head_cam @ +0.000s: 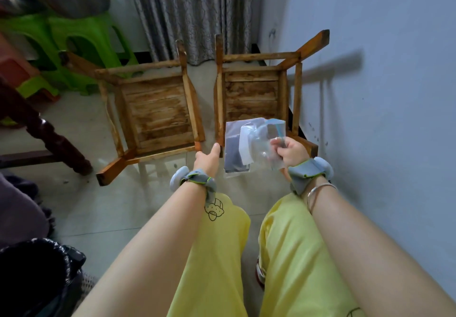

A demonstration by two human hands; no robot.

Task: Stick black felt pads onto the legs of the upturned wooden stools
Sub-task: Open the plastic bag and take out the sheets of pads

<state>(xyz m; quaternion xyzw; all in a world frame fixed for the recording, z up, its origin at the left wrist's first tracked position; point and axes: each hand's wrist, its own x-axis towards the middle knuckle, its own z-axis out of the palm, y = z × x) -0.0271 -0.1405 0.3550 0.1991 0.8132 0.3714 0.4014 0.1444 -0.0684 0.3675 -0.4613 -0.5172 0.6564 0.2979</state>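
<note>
Right hand (pixel 292 152) fingers pinch a clear bag (pixel 249 144) holding dark pads. Left hand (pixel 208 160) open, fingers straight, beside the bag. Two upturned stools (pixel 158 109) on the floor.

I see 2 upturned stools (pixel 158 109) of bare, stained wood, rough and matt, the grain blotchy. My right hand (pixel 292 152) grips a clear plastic bag (pixel 249 141), glossy and crinkled, with dark matt felt sheets (pixel 234 155) and white paper inside. Green plastic stools (pixel 81 43) look smooth and shiny. The floor tiles (pixel 103 208) are pale with a dull sheen. The curtain (pixel 192 13) is grey crinkled cloth.
</note>
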